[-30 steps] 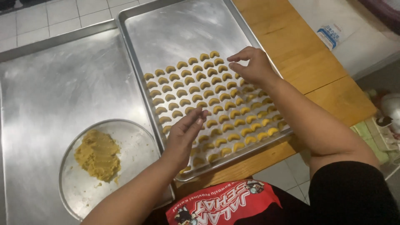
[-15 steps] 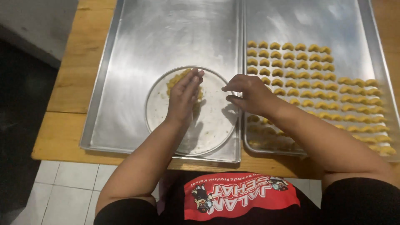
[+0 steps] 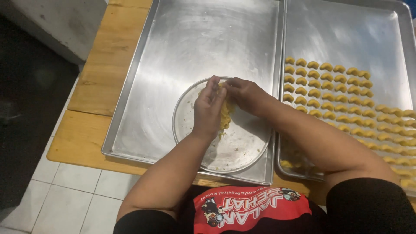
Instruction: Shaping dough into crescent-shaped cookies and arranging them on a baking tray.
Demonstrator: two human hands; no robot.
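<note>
Both my hands over the round metal plate [image 3: 242, 147], which sits inside the left baking tray [image 3: 182, 52]. Left hand [image 3: 209, 108] and right hand [image 3: 245, 93] meet at the yellow dough lump [image 3: 225, 117] on the plate, fingertips touching it and each other. Right fingers look pressed together, pinching a bit off the top edge; left hand curled against the lump's side, steadying it. Exact pinch hidden behind my left fingers, so probably a pinch, can't confirm. Dough looks soft, crumbly, light, a bit greasy; crumbs dot the plate. I'd say best taken in small pinches at the edge with fingertips, gently, since hard squeezing would likely smear it. Right tray [image 3: 346, 39] holds rows of small curved dough pieces [image 3: 329, 91], just beside. Both trays on a wooden table [image 3: 86, 86].
</note>
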